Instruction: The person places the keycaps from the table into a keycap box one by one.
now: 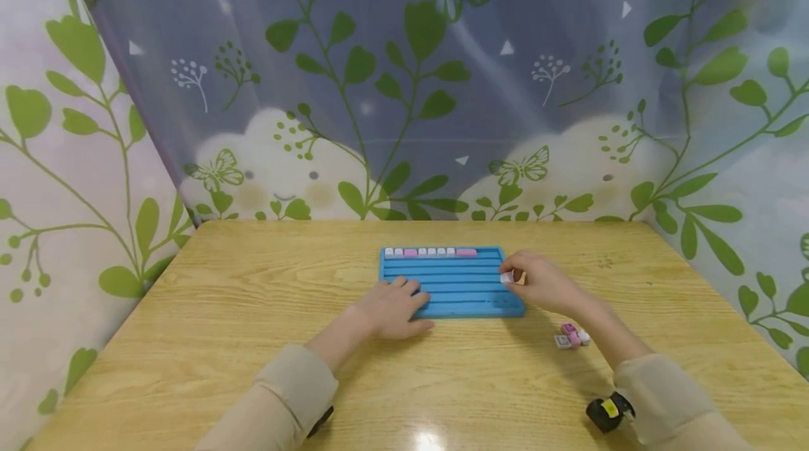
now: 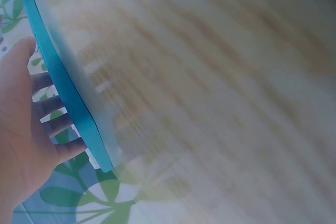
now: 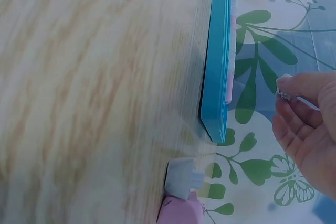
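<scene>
A blue ridged keycap tray (image 1: 461,288) lies on the table, with white and pink keycaps (image 1: 432,252) in a row along its far edge. My left hand (image 1: 393,309) rests on the tray's left front part, its fingers over the ridges and its thumb near the front edge. At the tray's right side, my right hand (image 1: 545,284) pinches a white keycap (image 1: 507,277) between thumb and fingertips. The right wrist view shows this keycap (image 3: 283,94) held above the tray's level. The left wrist view shows my left fingers (image 2: 55,124) beyond the tray's edge (image 2: 68,90).
Several loose pink and white keycaps (image 1: 571,336) lie in a small pile on the wooden table (image 1: 208,338), right of the tray and below my right forearm. Behind the table hangs a leaf-patterned cloth (image 1: 354,86).
</scene>
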A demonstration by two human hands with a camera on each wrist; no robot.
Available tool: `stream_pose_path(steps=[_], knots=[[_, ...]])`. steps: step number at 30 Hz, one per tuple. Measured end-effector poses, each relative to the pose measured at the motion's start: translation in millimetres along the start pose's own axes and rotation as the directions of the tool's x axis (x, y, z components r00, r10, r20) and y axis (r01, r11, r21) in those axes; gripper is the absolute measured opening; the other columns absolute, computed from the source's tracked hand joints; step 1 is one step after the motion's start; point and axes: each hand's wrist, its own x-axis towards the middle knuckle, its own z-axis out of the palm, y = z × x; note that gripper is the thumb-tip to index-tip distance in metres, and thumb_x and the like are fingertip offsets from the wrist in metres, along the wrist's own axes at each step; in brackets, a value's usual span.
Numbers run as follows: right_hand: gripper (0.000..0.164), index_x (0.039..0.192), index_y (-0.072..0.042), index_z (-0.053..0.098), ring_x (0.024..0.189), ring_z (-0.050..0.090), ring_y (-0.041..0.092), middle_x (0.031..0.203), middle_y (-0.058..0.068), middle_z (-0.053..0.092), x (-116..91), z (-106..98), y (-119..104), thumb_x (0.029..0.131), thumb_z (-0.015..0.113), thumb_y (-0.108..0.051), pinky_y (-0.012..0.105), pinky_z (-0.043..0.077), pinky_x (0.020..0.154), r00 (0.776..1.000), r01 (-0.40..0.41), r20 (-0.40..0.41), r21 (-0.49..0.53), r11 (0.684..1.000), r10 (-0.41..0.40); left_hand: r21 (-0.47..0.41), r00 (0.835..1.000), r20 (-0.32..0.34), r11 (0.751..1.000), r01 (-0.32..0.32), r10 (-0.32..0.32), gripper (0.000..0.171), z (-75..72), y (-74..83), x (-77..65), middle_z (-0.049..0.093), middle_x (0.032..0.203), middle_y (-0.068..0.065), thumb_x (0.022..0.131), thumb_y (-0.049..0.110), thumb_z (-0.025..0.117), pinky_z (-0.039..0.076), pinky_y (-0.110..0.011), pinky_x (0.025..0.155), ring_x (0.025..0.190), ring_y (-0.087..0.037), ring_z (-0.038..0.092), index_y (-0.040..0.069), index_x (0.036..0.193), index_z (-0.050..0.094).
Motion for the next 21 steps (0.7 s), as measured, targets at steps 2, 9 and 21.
stream_pose_path(steps=[2,9,21], knots=[[0.019,0.103,0.002,0.062,0.078,0.052,0.016,0.09,0.002,0.057,1,0,-1,0.083,0.064,0.0,0.029,0.048,0.064,1.0,-0.009,0.004,0.01,1.0,0.009,0.0,1.0,0.005,1.0,0.004,-0.004,0.06,-0.2,0.4,0.2,0.042,0.137,-0.007,0.094,0.056,0.034,0.035,-0.046,0.098,0.123,-0.026,0.039,0.017,0.138,0.044],[0.018,0.101,0.002,0.061,0.08,0.054,0.018,0.092,0.005,0.057,6,0,-3,0.084,0.063,0.0,0.035,0.048,0.071,0.999,-0.035,-0.007,0.043,0.998,0.036,0.02,1.0,-0.006,1.0,-0.001,0.001,0.058,1.4,1.0,0.5,0.043,0.136,-0.007,0.095,0.055,0.032,0.036,-0.044,0.098,0.122,-0.025,0.04,0.017,0.138,0.044],[0.015,0.099,-0.002,0.061,0.083,0.057,0.019,0.095,0.006,0.057,11,3,-7,0.084,0.064,0.0,0.035,0.05,0.073,0.999,-0.02,-0.026,0.059,0.998,0.021,0.033,1.0,0.013,0.999,0.013,-0.013,0.052,1.8,3.0,1.3,0.041,0.137,-0.007,0.093,0.042,0.04,0.036,-0.044,0.097,0.123,-0.025,0.038,0.016,0.139,0.041]])
